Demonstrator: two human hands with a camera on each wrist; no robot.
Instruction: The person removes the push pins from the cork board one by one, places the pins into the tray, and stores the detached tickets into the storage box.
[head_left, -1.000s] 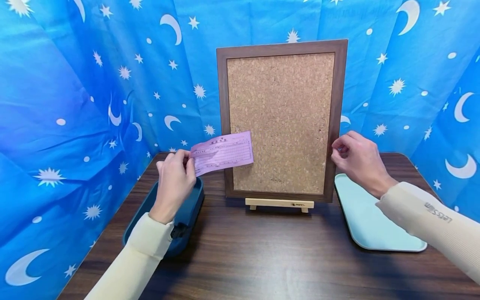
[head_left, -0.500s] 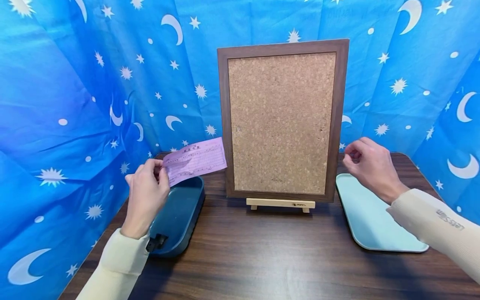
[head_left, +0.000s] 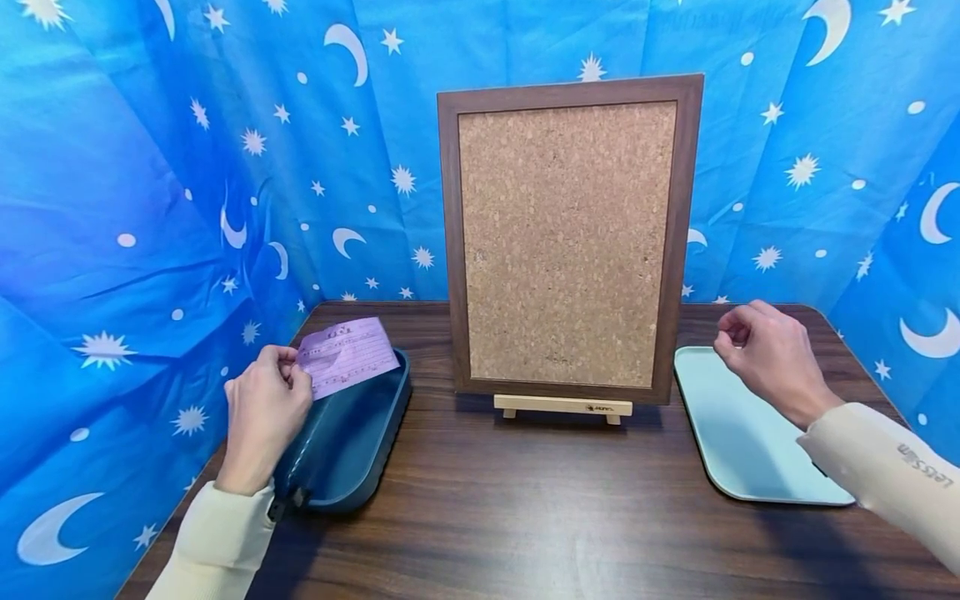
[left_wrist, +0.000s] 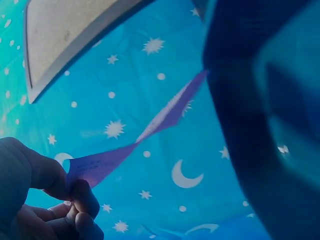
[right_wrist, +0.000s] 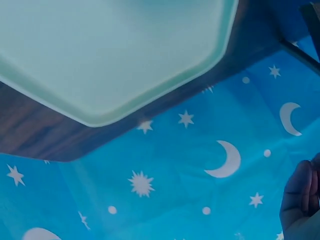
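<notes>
Between the thumb and fingers of my left hand (head_left: 264, 417) is the left edge of a purple receipt slip (head_left: 351, 354), printed with lines and small characters. The slip is over the far part of a dark blue bin (head_left: 382, 467) on the left; in the left wrist view the paper (left_wrist: 105, 162) looks twisted along its length. My right hand (head_left: 776, 362) hovers above a pale mint tray (head_left: 738, 450), fingers curled and thumb tip against the index finger. Nothing shows in that pinch. Only a corner of the right hand (right_wrist: 300, 200) enters the right wrist view.
A framed cork board (head_left: 566, 242) stands upright on a small wooden easel base (head_left: 562, 407) in the middle of the dark wood table (head_left: 540, 517). Blue cloth (head_left: 360, 167) with moons and stars hangs behind and at both sides.
My left hand has carried the slip left and down, from in front of the board's lower left corner to over the bin. My right hand has drawn away from the board's right edge, rightward and down.
</notes>
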